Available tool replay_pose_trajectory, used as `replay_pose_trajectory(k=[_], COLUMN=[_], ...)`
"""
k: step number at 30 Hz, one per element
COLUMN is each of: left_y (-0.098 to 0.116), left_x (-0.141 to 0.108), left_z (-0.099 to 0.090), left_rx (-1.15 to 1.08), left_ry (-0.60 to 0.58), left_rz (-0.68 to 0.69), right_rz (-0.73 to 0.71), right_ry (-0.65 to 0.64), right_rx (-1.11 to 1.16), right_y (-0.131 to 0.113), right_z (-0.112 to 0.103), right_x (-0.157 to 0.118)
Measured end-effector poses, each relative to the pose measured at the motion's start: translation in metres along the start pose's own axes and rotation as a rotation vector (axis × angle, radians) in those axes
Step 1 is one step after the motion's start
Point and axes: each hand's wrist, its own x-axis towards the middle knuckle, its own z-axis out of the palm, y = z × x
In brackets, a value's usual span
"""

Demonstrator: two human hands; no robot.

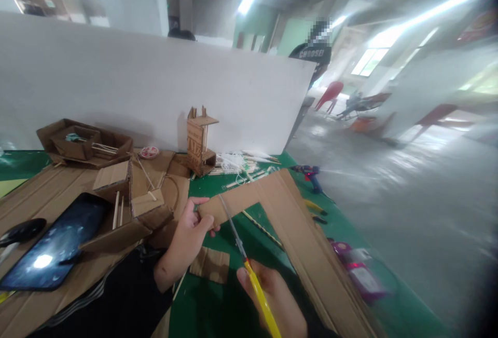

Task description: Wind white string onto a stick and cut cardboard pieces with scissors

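An L-shaped piece of brown cardboard (290,218) is held up over the green table. My left hand (194,227) pinches the end of its short arm between thumb and fingers. My right hand (274,294) is closed round the yellow handle of a cutting tool (259,288), which looks like scissors. Its thin metal blade lies across the short arm, just right of my left fingers. Below my left hand, a small cardboard square (210,264) lies on the table.
Cardboard structures (112,192) and a phone (58,242) are at left. A cardboard stand (200,143) and white sticks are before a white partition (155,83). A glue gun (310,174) and purple box (360,270) lie right. A person is behind the partition.
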Motion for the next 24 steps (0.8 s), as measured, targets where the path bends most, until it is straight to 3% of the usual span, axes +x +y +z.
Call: replay_pose_trajectory(k=[7,16,24], left_y=[0.0004,-0.0012,-0.0054], left_x=[0.0011,0.0022,0.0069], left_z=[0.0001,-0.0010,-0.0060], left_rx=[-0.008,-0.003,0.039], left_ry=[0.017,0.022,0.006], left_rz=[-0.028,-0.021,0.003], right_rz=[-0.022,-0.013,0.006], right_ry=[-0.039,-0.076,-0.010], right_rx=[-0.065,-0.102,-0.053], right_y=[0.0080,0.0002,0.0011], right_z=[-0.0025,-0.0049,-0.0053], right_x=[0.0085,0.0087,0.0029])
